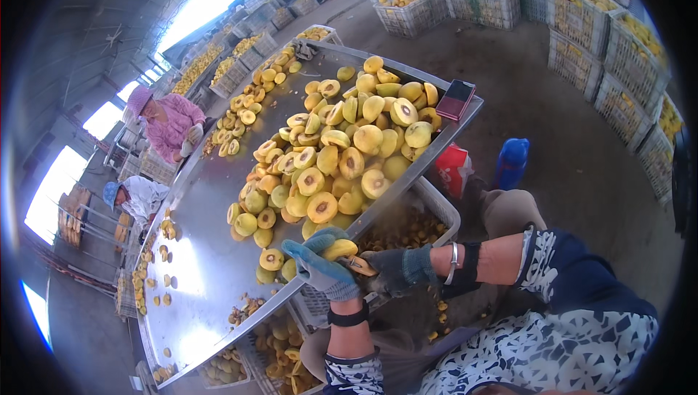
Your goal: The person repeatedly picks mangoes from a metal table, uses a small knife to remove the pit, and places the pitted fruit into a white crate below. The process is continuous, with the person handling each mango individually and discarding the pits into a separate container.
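At the near edge of a metal table (218,261), my left hand (322,267), in a blue and grey glove, holds a yellow peach half (339,249). My right hand (393,270), in a dark glove, grips a small tool with a wooden-looking part (361,265) against that fruit; the tool's working end is mostly hidden. Just beyond my hands lies a large heap of halved yellow peaches (322,207), several still with pits or brown hollows showing. Small brown pit pieces (246,309) lie on the metal to the left of my left hand.
A crate of brown pits (406,231) stands below the table's edge. A phone (456,99) lies on the right corner, near a red bag (454,169) and a blue bottle (511,160). Two co-workers (166,122) (139,199) sit across the table. Stacked fruit crates (578,30) stand behind.
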`<state>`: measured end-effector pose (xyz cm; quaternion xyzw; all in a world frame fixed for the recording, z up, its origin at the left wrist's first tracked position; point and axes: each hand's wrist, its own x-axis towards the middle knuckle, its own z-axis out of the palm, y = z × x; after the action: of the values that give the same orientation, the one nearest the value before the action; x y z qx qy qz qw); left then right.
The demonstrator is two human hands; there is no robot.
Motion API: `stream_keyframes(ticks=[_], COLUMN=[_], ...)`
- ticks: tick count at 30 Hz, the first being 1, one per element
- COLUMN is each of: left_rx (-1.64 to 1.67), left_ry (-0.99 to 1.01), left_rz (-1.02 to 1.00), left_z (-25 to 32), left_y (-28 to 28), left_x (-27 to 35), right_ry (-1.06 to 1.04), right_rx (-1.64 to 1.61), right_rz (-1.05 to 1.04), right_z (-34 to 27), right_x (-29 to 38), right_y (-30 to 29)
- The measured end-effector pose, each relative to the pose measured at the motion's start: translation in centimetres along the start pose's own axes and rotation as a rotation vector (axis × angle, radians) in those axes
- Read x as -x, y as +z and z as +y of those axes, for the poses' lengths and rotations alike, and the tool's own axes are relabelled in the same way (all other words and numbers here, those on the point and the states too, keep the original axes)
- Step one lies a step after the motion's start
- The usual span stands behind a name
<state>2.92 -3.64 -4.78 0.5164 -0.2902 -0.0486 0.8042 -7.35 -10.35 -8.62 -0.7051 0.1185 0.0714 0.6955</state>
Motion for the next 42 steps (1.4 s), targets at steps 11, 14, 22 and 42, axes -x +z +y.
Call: stream_keyframes(ticks=[11,14,22,42], left_rx=[-0.01,-0.031,-0.048,0.025], left_ry=[-0.077,-0.095,-0.216,-0.269], left_rz=[0.056,0.074,0.088,0.008], left_z=[-0.1,0.3,-0.1,-0.6], left_y=[-0.4,-0.4,-0.9,-2.4], left_x=[0.1,0.0,-0.1,1.6], right_ry=[-0.577,-0.33,-0.204,-0.517], right_rx=[0.504,0.245,0.516,0.418], right_rz=[0.25,0.037,0.279,0.277], right_z=[4.8,4.5,3.7,6.7], right_x=[-3.5,-3.4,-3.4,-3.0], right_y=[1.0,0.5,1.0,1.9])
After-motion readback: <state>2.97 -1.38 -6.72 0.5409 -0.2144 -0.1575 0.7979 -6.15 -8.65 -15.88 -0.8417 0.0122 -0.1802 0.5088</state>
